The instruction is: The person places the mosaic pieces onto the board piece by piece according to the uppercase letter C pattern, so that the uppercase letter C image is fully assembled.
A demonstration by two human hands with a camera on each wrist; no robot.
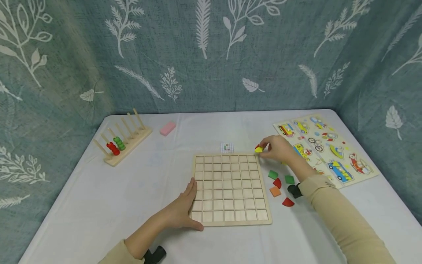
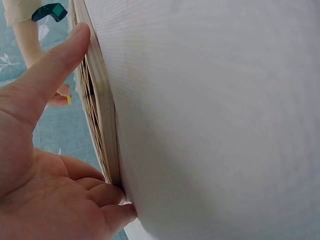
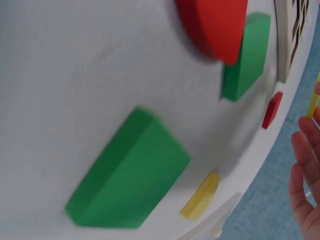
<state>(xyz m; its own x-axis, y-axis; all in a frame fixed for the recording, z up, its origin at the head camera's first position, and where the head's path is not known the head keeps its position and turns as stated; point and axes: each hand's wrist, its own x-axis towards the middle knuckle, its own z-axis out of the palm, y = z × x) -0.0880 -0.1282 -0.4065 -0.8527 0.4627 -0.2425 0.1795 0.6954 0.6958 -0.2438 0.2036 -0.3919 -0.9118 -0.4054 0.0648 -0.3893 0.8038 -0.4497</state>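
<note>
A wooden grid board (image 1: 231,223) lies flat on the white table, its squares bare. My left hand (image 1: 180,211) rests against its lower left corner, thumb at the front edge and fingers along the left side. In the left wrist view the thumb (image 2: 62,62) is straight against the board's rim (image 2: 102,95). My right hand (image 1: 276,149) pinches a small yellow piece (image 1: 258,150) just past the board's far right corner. A bit of red shows beside it in the head view. A small card with a printed grid (image 1: 226,147) lies behind the board.
Right of the board lie green squares (image 1: 273,174), red quarter-round pieces (image 1: 288,202) and an orange square (image 1: 275,191). A vehicle picture puzzle (image 1: 329,146) is at the right. A peg stand (image 1: 128,146) with red and green beads and a pink block (image 1: 167,128) stand back left.
</note>
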